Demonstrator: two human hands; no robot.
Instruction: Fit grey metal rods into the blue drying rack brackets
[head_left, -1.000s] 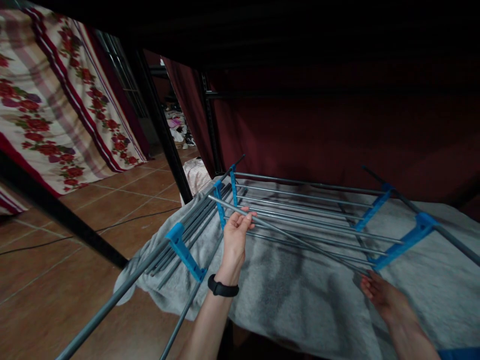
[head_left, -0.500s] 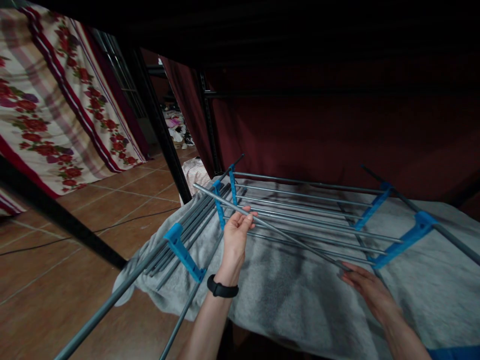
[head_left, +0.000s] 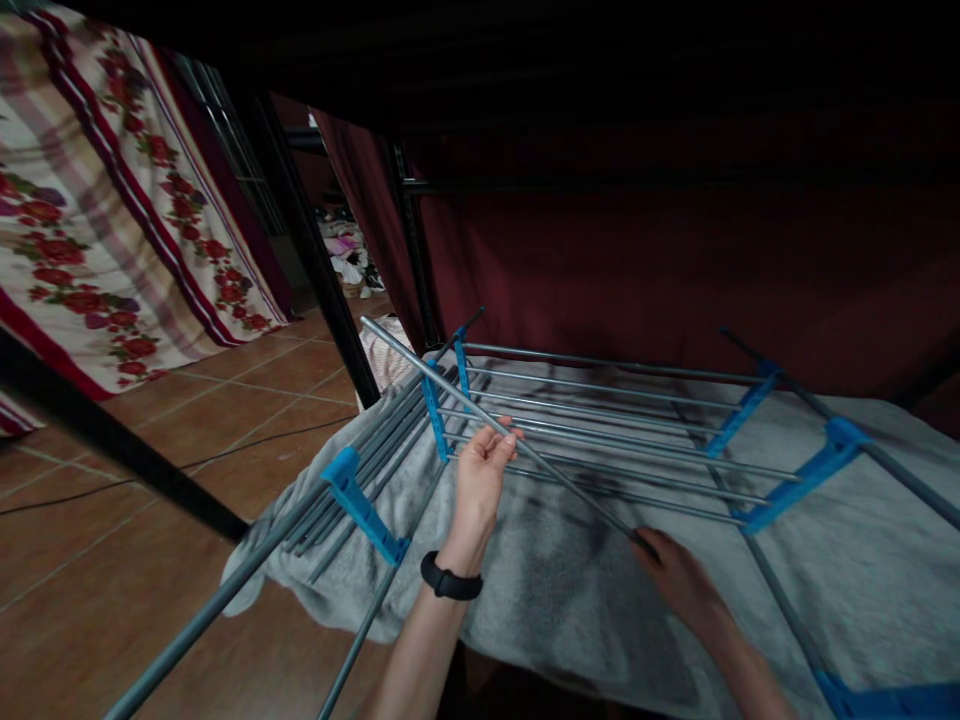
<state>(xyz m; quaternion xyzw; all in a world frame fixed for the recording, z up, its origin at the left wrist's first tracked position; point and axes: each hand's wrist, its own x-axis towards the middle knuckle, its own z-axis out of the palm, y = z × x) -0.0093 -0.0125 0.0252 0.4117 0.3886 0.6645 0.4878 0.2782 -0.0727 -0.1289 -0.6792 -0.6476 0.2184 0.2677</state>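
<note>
A thin grey metal rod (head_left: 574, 488) slants across the view, its far end raised at the upper left. My left hand (head_left: 486, 462), with a black band on the wrist, pinches it near the middle. Around the rod's lower right end my right hand (head_left: 679, 575) is closed. Beneath them lies a partly assembled rack of grey bars (head_left: 600, 400) joined by blue plastic brackets (head_left: 806, 475). Nearer on the left, another blue bracket (head_left: 367, 510) links two long tubes. Several loose rods (head_left: 375, 430) lie side by side left of the rack.
A grey blanket (head_left: 555, 610) covers the surface under the rack. Black metal posts (head_left: 319, 240) stand at the left, and a dark frame hangs overhead. A maroon curtain (head_left: 637, 280) closes the back. Tiled floor (head_left: 180, 420) with a cable and a floral cloth (head_left: 127, 220) are at left.
Both hands still hold the rod. Its far end has moved up and left, and my right hand has come left with the near end. More of the blue bracket at lower right shows.
</note>
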